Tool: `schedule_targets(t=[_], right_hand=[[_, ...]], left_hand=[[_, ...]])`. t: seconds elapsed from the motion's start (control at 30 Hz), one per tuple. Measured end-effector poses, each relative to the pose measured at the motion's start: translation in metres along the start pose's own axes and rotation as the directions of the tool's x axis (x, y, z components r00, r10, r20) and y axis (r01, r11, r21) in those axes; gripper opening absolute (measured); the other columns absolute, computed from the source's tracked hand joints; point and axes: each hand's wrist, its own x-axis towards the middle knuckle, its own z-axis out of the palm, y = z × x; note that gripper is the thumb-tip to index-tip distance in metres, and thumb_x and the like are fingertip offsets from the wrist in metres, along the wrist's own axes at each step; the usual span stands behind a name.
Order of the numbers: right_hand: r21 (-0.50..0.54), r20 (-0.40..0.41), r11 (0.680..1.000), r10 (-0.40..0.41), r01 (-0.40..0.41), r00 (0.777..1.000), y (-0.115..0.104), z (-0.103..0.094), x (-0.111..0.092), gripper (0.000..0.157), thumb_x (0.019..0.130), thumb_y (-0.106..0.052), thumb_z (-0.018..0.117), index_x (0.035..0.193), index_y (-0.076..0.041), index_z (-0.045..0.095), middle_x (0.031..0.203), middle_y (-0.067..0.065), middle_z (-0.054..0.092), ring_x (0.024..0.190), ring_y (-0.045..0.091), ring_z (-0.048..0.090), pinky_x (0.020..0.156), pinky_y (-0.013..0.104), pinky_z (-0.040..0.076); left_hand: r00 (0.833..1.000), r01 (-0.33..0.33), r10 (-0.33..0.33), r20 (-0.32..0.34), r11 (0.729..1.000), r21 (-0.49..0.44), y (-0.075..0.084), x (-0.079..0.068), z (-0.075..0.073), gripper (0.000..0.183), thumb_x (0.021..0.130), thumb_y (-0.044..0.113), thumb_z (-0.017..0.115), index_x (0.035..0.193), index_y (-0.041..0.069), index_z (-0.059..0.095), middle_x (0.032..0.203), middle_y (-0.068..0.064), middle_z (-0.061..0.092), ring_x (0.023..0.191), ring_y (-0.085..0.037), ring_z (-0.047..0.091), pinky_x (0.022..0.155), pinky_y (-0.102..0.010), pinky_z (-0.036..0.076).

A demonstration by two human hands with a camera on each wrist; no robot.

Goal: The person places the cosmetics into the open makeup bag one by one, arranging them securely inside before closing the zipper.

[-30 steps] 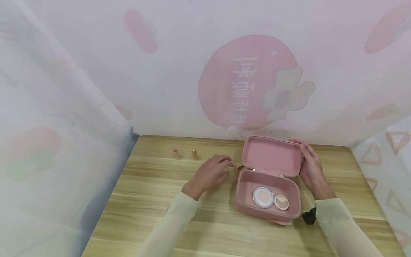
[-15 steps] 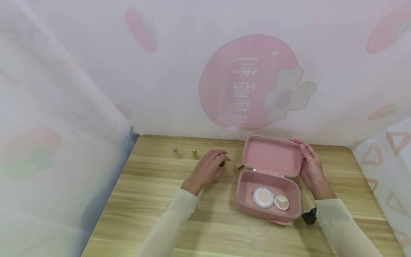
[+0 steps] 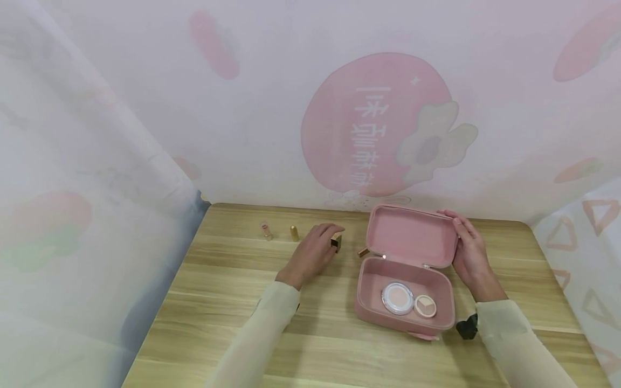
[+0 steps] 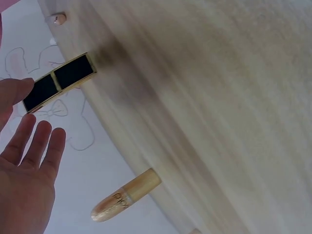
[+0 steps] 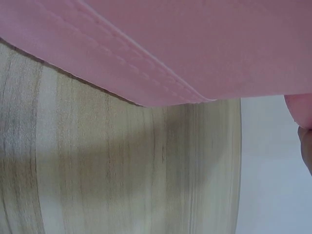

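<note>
My left hand pinches a black-and-gold lipstick tube near the back of the table. In the left wrist view my thumb lies on the upper end of this tube, with several fingers spread below. A pink cosmetic case stands with its lid raised; my right hand grips the lid's right edge. Inside the case lie a round compact and a small three-shade eyeshadow pan. The right wrist view shows the pink lid close up, with only a bit of fingers.
A gold bullet-shaped lipstick and a clear-capped lipstick stand left of my left hand. A copper-coloured tube is beside the case's hinge. A patterned cloth wall rises behind the wooden table.
My left hand has drawn back left from near the copper-coloured tube and now holds the black-and-gold lipstick tube, which has come into sight. My right hand and the case have stayed put.
</note>
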Motion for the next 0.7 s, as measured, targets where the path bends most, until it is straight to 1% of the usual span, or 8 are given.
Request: schedule_targets(t=[0.07,0.13,0.23,0.33,0.57,0.7], right_hand=[[0.004,0.001,1.0,-0.001,0.001,1.0,0.0,0.0,0.0,0.033,0.117,-0.014,0.047,0.134,-0.009,0.075,0.135,-0.003,0.077,0.125,0.008,0.068,0.099,0.021,0.056],[0.01,0.002,1.0,-0.002,0.002,1.0,0.0,0.0,0.001,0.033,0.117,-0.013,0.046,0.133,-0.009,0.075,0.135,-0.002,0.077,0.126,0.008,0.068,0.099,0.021,0.056],[0.015,0.0,1.0,-0.004,0.004,1.0,0.001,0.0,0.001,0.034,0.117,-0.012,0.045,0.132,-0.009,0.075,0.135,-0.002,0.077,0.126,0.008,0.068,0.1,0.021,0.056],[0.02,0.0,1.0,0.0,0.0,1.0,0.001,0.0,0.001,0.034,0.117,-0.012,0.045,0.132,-0.01,0.076,0.135,-0.002,0.077,0.126,0.008,0.068,0.1,0.021,0.056],[0.015,-0.003,0.999,0.033,-0.033,0.999,-0.001,0.0,-0.001,0.032,0.117,-0.015,0.047,0.133,-0.012,0.075,0.135,-0.004,0.077,0.125,0.007,0.068,0.098,0.022,0.057],[0.009,-0.003,0.999,0.034,-0.034,0.999,-0.001,0.0,-0.002,0.032,0.117,-0.015,0.047,0.133,-0.012,0.074,0.136,-0.004,0.076,0.127,0.007,0.068,0.1,0.021,0.056]], left_hand=[[1.0,0.007,-0.007,-0.007,0.999,-0.031,-0.002,0.0,0.002,0.056,0.101,0.003,0.074,0.153,0.015,0.056,0.154,-0.008,0.06,0.146,-0.026,0.055,0.124,-0.038,0.048],[1.0,0.026,-0.026,0.001,0.998,-0.062,-0.004,0.001,0.005,0.055,0.102,0.002,0.074,0.152,0.015,0.056,0.154,-0.008,0.06,0.147,-0.026,0.054,0.125,-0.038,0.047],[0.999,0.051,-0.051,0.006,0.994,-0.101,-0.007,0.002,0.008,0.053,0.102,0.001,0.074,0.15,0.014,0.057,0.152,-0.009,0.061,0.145,-0.026,0.057,0.123,-0.039,0.049],[0.997,0.071,-0.07,0.01,0.989,-0.128,-0.008,0.002,0.012,0.051,0.102,0.002,0.074,0.148,0.014,0.057,0.149,-0.008,0.063,0.141,-0.024,0.06,0.12,-0.038,0.052],[0.996,0.091,-0.091,0.008,0.98,-0.178,-0.01,0.001,0.016,0.046,0.102,0.002,0.074,0.144,0.013,0.059,0.143,-0.007,0.067,0.135,-0.022,0.065,0.113,-0.039,0.057],[0.994,0.109,-0.109,0.009,0.975,-0.193,-0.01,0.001,0.018,0.041,0.103,0.005,0.074,0.141,0.013,0.06,0.138,-0.006,0.069,0.131,-0.021,0.067,0.109,-0.038,0.06]])
